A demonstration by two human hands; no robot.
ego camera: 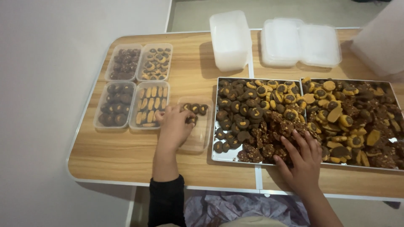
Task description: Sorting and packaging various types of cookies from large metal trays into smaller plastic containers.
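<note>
My left hand (174, 126) rests over a clear plastic box (201, 138) on the wooden table, fingers closed on a small dark cookie (191, 120) inside it. A few round chocolate cookies (195, 108) line the box's far end. My right hand (301, 157) reaches into the left metal tray (223, 156), fingers spread and curled over a heap of nut-covered chocolate cookies (265, 143). Whether it grips one is hidden by the fingers.
Four filled clear boxes (136, 86) sit at the table's left. A second metal tray (395, 90) of mixed cookies lies to the right. Stacks of empty plastic boxes (229, 40) and lids (301, 42) stand at the back. The table's front edge (210, 185) is close to my body.
</note>
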